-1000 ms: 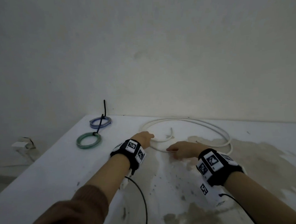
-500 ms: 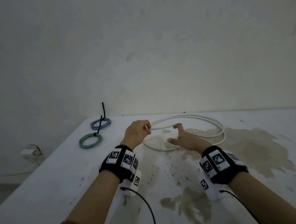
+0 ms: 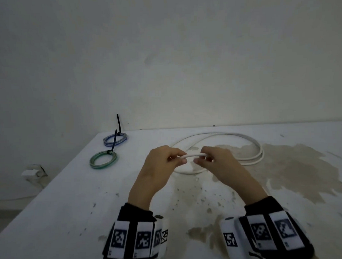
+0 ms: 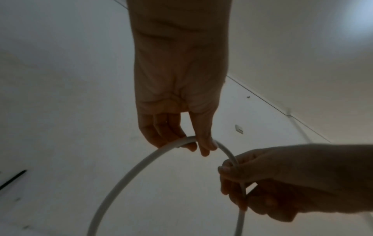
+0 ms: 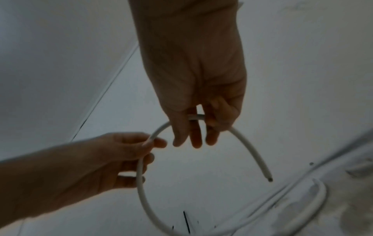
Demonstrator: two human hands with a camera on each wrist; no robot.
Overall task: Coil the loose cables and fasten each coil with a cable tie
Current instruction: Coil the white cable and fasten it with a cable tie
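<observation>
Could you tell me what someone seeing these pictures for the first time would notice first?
Front and centre, the left hand and right hand grip a short stretch of white cable raised above the stained white table; the rest of it lies in wide loose loops behind them. At the table's far left lie two small coils already tied, a green coil and a blue coil.

Both hands (image 5: 193, 99) on white cable (image 5: 248, 145)
</observation>
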